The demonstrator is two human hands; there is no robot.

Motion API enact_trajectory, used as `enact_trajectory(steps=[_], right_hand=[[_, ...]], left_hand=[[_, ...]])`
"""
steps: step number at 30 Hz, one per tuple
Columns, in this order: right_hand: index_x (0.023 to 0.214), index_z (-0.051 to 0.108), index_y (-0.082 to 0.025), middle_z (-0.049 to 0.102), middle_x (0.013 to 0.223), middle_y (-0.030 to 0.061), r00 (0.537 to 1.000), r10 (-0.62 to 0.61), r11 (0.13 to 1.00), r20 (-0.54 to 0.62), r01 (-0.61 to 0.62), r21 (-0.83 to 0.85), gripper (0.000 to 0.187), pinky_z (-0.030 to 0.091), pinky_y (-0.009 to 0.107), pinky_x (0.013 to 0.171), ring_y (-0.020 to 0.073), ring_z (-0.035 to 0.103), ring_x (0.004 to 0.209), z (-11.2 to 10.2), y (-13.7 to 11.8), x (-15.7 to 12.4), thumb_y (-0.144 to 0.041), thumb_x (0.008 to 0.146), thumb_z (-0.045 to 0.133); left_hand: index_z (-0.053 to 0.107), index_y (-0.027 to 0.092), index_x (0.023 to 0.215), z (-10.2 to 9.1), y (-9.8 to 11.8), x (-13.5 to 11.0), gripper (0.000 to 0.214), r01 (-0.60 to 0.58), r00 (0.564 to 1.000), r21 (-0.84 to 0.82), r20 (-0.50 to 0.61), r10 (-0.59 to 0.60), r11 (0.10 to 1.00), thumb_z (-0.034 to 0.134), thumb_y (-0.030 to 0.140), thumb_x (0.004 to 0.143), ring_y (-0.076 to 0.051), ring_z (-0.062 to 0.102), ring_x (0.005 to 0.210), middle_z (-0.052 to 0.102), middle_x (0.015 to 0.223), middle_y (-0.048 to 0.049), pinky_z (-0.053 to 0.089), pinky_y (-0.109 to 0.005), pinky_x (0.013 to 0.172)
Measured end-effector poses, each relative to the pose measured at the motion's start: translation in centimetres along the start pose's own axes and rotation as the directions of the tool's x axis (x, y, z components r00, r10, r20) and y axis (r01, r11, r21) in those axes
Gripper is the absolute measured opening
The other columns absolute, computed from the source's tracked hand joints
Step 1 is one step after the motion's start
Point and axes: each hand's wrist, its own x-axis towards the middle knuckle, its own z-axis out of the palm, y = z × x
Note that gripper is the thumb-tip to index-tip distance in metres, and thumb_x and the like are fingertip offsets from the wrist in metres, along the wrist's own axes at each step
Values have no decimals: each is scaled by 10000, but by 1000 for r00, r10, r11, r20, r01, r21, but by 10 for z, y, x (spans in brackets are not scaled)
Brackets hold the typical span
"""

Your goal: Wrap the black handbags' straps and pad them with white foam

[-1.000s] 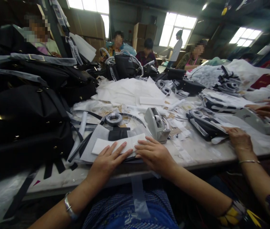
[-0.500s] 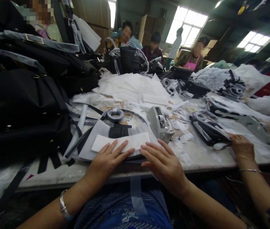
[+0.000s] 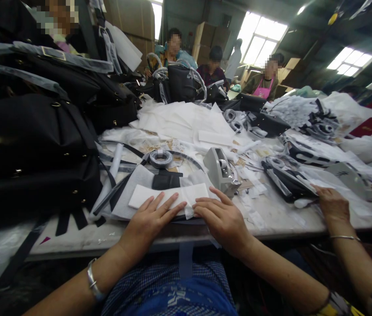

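Observation:
My left hand [image 3: 155, 221] lies flat with its fingers spread on a white foam strip [image 3: 143, 197]. My right hand [image 3: 223, 219] rests at the strip's right front part, fingers stretched out and its thumb hidden. Between my fingertips, a small translucent piece [image 3: 189, 211] overlaps the foam's front edge. Under the foam is a pale wrapping sheet [image 3: 125, 202] around a dark item, largely covered, with a black strap piece [image 3: 168, 180] showing behind. Just beyond sit a plastic-wrapped coil [image 3: 160, 159] and a grey tape dispenser [image 3: 220, 171].
Black bags [image 3: 34, 149] are piled at the left. White sheets [image 3: 182, 120] are heaped at the back. A co-worker's hand [image 3: 334, 204] touches a wrapped black item [image 3: 284, 180] at the right. A translucent strip [image 3: 186, 261] hangs from the table's front edge. Several people are across the table.
My right hand has drawn its fingers closer together, and its thumb has gone out of sight. The translucent piece now shows between my hands. My left hand stays flat on the foam.

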Motion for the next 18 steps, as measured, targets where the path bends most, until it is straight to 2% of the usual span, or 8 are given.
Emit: enact_trajectory(steps=[4, 10, 14, 16, 18], right_hand=[[966, 652, -153, 765, 954, 48, 999, 7, 999, -41, -6, 33, 164, 403, 412, 1119, 170, 717, 977, -8, -19, -15, -93, 983, 500], [1005, 665, -133, 766, 1006, 62, 999, 34, 998, -16, -33, 54, 159, 379, 411, 1137, 190, 707, 1025, -7, -41, -35, -78, 971, 519], [939, 668, -158, 766, 939, 23, 997, 43, 996, 63, -48, 81, 117, 405, 365, 1106, 146, 719, 903, -12, -35, -25, -155, 979, 559], [937, 671, -169, 766, 944, 14, 998, 32, 994, 45, -36, 99, 81, 441, 325, 1067, 124, 716, 871, -15, -28, -14, -216, 965, 611], [1031, 680, -174, 763, 1038, 34, 1000, 20, 998, 8, -20, 66, 115, 459, 328, 1059, 141, 711, 966, -14, -18, -5, -248, 958, 631]], left_hand=[[302, 310, 1533, -2, 0, 0, 654, 6, 1000, -12, 10, -6, 1000, 499, 99, 947, -344, 566, 1263, 384, 1556, -27, 549, -502, 966], [285, 363, 1531, -1, 0, -1, 738, 8, 1000, -33, 20, -7, 999, 604, 128, 909, -357, 555, 1273, 389, 1558, -35, 539, -515, 978], [284, 379, 1529, 1, 1, -2, 787, 18, 999, -49, 30, -16, 999, 664, 152, 878, -364, 539, 1288, 380, 1564, -30, 531, -521, 989], [285, 377, 1529, 1, 1, -3, 788, 14, 999, -54, 36, -12, 998, 666, 154, 876, -367, 536, 1290, 377, 1566, -31, 529, -525, 988], [283, 375, 1530, 1, 1, -3, 775, 11, 999, -57, 35, -9, 998, 647, 144, 886, -365, 530, 1296, 373, 1568, -29, 526, -527, 988]])
